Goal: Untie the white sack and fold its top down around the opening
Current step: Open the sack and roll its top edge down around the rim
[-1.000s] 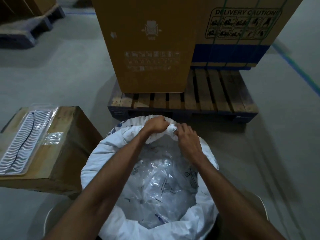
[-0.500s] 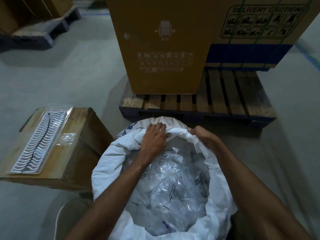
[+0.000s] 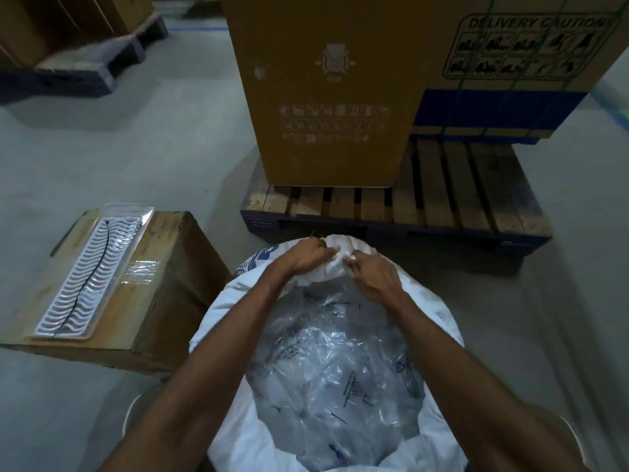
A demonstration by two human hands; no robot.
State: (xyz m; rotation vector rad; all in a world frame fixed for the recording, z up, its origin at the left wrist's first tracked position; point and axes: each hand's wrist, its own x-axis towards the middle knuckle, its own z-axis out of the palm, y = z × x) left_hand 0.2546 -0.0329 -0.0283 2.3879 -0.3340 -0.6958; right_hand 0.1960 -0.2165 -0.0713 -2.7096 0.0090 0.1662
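Note:
The white sack [image 3: 221, 321] stands open below me, its top rolled outward into a thick rim all around the opening. Crumpled clear plastic bags [image 3: 333, 369] with dark print fill its inside. At the far side of the rim, my left hand [image 3: 304, 258] and my right hand [image 3: 371, 274] sit close together. Both pinch a bunched fold of the white sack fabric [image 3: 332, 258] between them. No tie or string is visible.
A cardboard box [image 3: 146, 301] stands to the left of the sack, with a clear plastic tray [image 3: 92, 270] of white wavy parts on top. Just beyond the sack is a wooden pallet [image 3: 452, 195] carrying tall cardboard cartons [image 3: 326, 90]. Grey concrete floor lies around.
Half a second ago my hands were spread apart on the far rim. They have come back together and bunch the fabric between them. The view shifted slightly.

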